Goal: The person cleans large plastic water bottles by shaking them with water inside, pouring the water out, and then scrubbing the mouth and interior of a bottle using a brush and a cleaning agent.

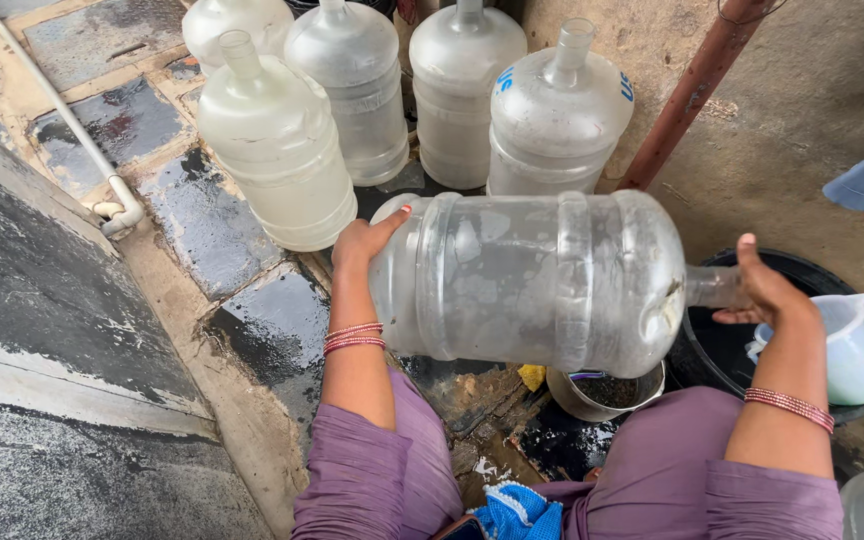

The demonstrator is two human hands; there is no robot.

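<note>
Close in, purple cloth covers the person's knees, with a blue scrubber (515, 512) tucked between them at the bottom edge of the view. Above the lap, a big clear water jug (532, 282) is held sideways, off the ground, its neck pointing to the person's right. The left hand (364, 240) is pressed flat against the jug's base, fingers together and the thumb lying along the rim; pink bangles ring that wrist. The right hand (767, 290) grips the neck, fingers wrapped round it so that the mouth is hidden behind the palm. Just under the jug's shoulder sits a small metal pot (604, 390) with something dark inside, on the wet ground. To the right, a black tub (802, 275) holds dark water, and a pale plastic pitcher (852, 350) rests in it near its right rim. Farther back, five more empty jugs (277, 150) stand upright, crowded together on damp stone slabs. A white pipe (62, 115) runs along the slabs at far left, and a rusty pole (697, 85) leans against the rough wall behind.
</note>
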